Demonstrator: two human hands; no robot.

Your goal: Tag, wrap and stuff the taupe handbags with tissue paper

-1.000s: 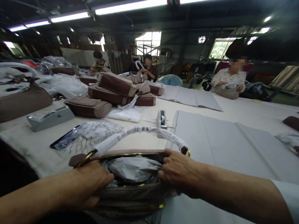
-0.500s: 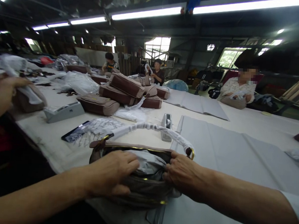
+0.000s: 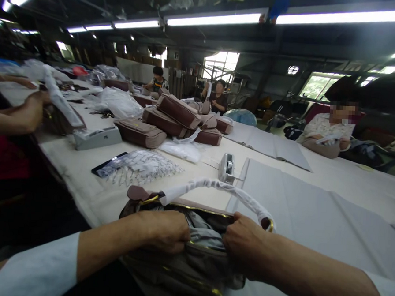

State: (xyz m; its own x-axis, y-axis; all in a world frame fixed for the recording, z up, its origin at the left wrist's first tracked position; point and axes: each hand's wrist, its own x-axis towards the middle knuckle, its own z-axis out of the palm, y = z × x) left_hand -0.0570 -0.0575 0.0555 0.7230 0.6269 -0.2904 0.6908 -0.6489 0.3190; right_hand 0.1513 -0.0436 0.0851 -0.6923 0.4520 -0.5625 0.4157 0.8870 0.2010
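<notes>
Handbag (image 3: 185, 262) sits at the near counter (image 3: 313, 207) edge, right under me, mouth open and facing up, long axis running left-right. Left hand (image 3: 165, 230) is curled shut over the near-left rim, fingers pressing into the grey paper stuffing (image 3: 206, 232). Right hand (image 3: 245, 243) pinches the right end of the zipper (image 3: 194, 208) opening, closed on the rim just below the wrapped handle (image 3: 215, 188) ring. Both hands touch the handbag, one per end, stuffing between them. Tape dispenser (image 3: 227, 168) stands well beyond the handle; stacked bags (image 3: 175, 120) further back left.
</notes>
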